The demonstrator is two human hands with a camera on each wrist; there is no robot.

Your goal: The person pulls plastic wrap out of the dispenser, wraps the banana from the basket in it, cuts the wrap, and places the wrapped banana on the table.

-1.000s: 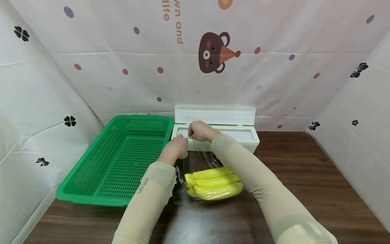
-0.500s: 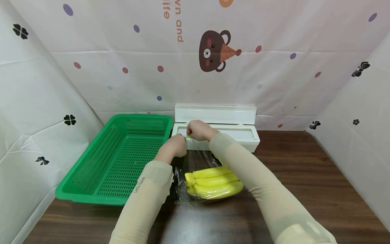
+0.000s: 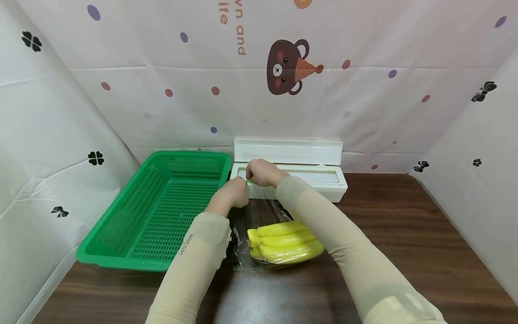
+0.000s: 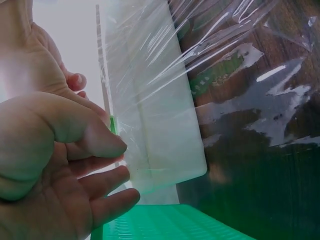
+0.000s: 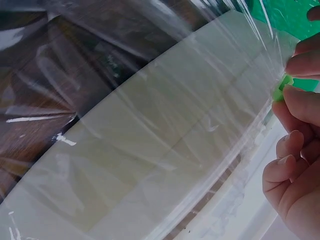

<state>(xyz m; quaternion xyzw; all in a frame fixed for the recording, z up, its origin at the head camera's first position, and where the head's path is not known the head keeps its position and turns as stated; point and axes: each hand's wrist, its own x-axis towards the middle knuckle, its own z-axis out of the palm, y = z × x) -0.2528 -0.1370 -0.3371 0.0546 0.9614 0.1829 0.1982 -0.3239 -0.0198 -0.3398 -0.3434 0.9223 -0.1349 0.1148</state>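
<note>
A white cling film dispenser stands at the back with its lid raised. Clear cling film drapes from it down the front to a bunch of yellow bananas, which it covers. My right hand pinches the small green slide cutter near the left end of the dispenser. Right beside it, my left hand has thumb and forefinger together at the film's left edge; in the left wrist view its other fingers are loosely bent.
A green plastic basket sits to the left, against the dispenser's left end. All stands on a dark brown wooden table. Patterned white sheets hang behind and at both sides. My right forearm passes over the bananas' right end.
Both hands shift slightly left along the dispenser, the right hand with the green slide cutter. The left hand moves a little up and stays close to it. The bananas stay put.
</note>
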